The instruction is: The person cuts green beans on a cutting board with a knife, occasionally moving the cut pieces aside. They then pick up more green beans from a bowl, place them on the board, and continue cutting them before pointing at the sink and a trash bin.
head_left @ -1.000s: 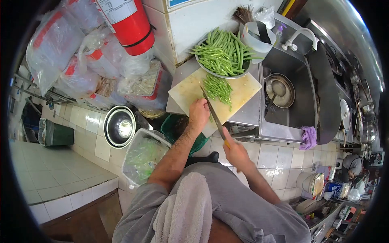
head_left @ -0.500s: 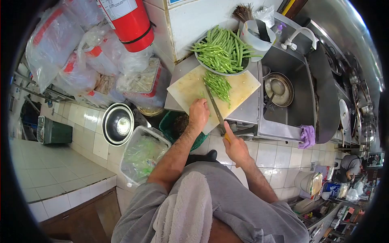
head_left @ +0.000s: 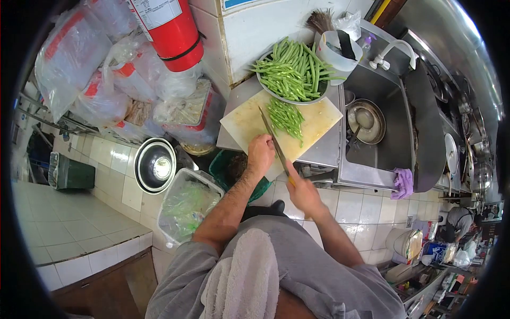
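Note:
My right hand is wrapped round the yellow handle of a long knife, whose blade points up and left over the pale cutting board. At the board's left part, my left hand is closed with its fingertips beside the blade; what it pinches, if anything, is too small to make out. Sliced green beans lie in a pile right of the blade. Behind the board a metal bowl holds whole and sliced green beans.
On the right is a sink with a pan and a purple cloth. Below the board stand a green-lined bin and a clear tub. Metal bowls sit on the floor. A person is far right.
The knife has moved left, off the sliced pile and closer to my left hand. My right hand has shifted slightly.

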`<move>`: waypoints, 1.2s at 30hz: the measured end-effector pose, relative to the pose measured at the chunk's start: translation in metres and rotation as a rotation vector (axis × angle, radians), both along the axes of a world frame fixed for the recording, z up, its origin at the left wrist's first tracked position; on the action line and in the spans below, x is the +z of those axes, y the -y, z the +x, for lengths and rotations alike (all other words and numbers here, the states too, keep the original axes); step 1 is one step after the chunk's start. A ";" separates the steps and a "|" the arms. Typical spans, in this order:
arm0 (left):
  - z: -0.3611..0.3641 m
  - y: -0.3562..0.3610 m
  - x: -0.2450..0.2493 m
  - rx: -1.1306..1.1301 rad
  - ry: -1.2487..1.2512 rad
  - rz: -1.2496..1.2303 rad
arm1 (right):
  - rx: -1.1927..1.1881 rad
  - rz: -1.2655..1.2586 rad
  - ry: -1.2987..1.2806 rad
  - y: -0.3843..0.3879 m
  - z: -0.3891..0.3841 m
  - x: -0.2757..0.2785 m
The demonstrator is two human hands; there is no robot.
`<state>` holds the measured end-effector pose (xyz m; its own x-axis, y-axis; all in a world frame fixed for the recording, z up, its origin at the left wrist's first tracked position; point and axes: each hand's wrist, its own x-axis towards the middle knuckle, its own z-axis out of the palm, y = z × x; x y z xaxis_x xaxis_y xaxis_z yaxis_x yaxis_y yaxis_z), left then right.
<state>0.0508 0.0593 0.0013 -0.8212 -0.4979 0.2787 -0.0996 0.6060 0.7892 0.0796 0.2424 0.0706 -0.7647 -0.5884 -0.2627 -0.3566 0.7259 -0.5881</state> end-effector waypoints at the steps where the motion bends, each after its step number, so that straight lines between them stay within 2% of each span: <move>1: 0.001 -0.001 0.001 -0.002 0.001 0.004 | -0.004 0.001 0.004 0.010 -0.011 -0.004; 4: 0.000 -0.002 0.001 0.006 -0.018 0.011 | -0.011 -0.113 -0.048 0.021 -0.021 -0.007; 6: 0.001 -0.004 0.002 0.003 -0.031 -0.003 | -0.027 -0.001 0.039 0.003 -0.008 0.002; 10: 0.004 -0.008 0.010 0.014 -0.020 -0.061 | -0.006 -0.138 0.065 -0.053 0.026 -0.004; 13: 0.011 -0.007 0.011 -0.045 0.023 -0.079 | 0.006 -0.016 -0.020 -0.048 0.020 0.003; 18: 0.017 -0.012 0.013 -0.083 0.112 -0.083 | -0.027 -0.013 -0.021 -0.021 0.004 -0.001; 20: 0.015 -0.012 0.008 -0.010 0.046 0.029 | -0.037 0.001 -0.024 -0.024 0.004 -0.003; 25: 0.007 -0.013 0.008 0.017 0.022 -0.015 | -0.039 -0.091 0.023 -0.036 0.019 0.000; 36: 0.003 -0.010 0.004 0.022 0.059 0.004 | 0.007 -0.082 -0.044 -0.038 0.035 -0.005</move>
